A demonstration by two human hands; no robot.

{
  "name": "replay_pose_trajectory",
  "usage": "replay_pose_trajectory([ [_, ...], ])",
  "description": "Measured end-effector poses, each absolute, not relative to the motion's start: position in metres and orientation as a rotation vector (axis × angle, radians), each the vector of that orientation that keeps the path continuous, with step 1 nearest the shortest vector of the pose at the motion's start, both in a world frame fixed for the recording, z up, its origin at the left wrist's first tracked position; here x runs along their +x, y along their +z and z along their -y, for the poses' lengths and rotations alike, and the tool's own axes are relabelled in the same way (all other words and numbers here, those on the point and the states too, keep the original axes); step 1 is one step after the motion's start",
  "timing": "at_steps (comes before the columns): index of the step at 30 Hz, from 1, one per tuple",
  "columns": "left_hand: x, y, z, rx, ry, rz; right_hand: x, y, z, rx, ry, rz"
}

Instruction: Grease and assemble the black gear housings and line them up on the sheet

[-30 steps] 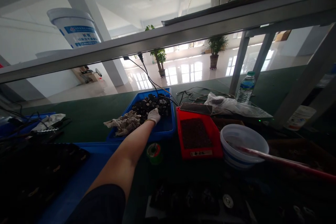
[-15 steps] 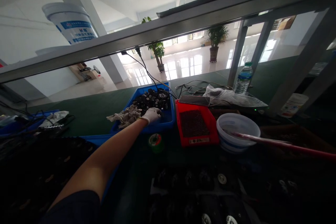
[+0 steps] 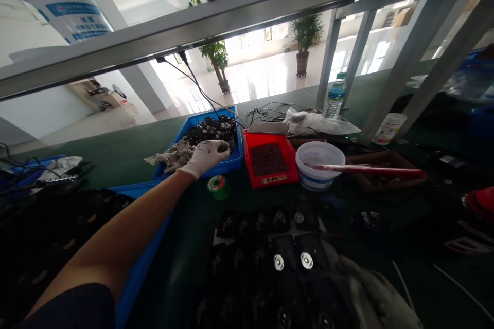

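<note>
My left hand (image 3: 208,157), in a white glove, reaches over the front of a blue bin (image 3: 238,146). Its fingers curl round a small black part (image 3: 223,148). Black parts (image 3: 210,128) fill the back of that bin, and a crumpled grey cloth (image 3: 175,157) hangs over its left edge. At the lower right is my right hand (image 3: 370,288) in a dim grey glove, beside rows of black pieces (image 3: 266,254), some with round silver discs. Its fingers are too dark and blurred to read.
Right of the bin stand a red tray (image 3: 290,167) of tiny dark pieces, a white tub (image 3: 320,159) with a red-handled tool (image 3: 378,169) across it, and a brown box (image 3: 358,185). Before the bin is a green spool (image 3: 218,187). A water bottle (image 3: 335,97) stands behind.
The view has shifted right and down. My left hand has drawn back a little from deep in the bin, fingers now round a black part. My right hand has come into view.
</note>
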State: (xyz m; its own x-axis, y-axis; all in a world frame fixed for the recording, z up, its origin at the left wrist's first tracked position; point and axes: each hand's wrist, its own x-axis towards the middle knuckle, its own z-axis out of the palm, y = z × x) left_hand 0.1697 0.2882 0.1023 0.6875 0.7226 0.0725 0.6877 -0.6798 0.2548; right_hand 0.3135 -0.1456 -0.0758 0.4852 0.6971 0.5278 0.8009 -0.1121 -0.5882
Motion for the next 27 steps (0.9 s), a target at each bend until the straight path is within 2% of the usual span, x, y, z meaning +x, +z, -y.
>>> replay_pose_trajectory([
  [3,0.152,0.102,-0.219,2.688,0.244,-0.818,0.310,-0.074,0.143,-1.827,-0.155,1.226],
  [8,0.146,0.069,-0.143,2.751,0.176,-0.495,0.308,-0.080,0.145,-1.846,-0.162,1.188],
  [15,0.167,0.045,-0.129,2.867,0.159,-0.499,0.306,-0.078,0.141,-1.829,-0.198,1.169],
  [27,0.176,0.057,-0.121,2.973,-0.020,-0.509,0.305,-0.082,0.143,-1.811,-0.105,1.114],
])
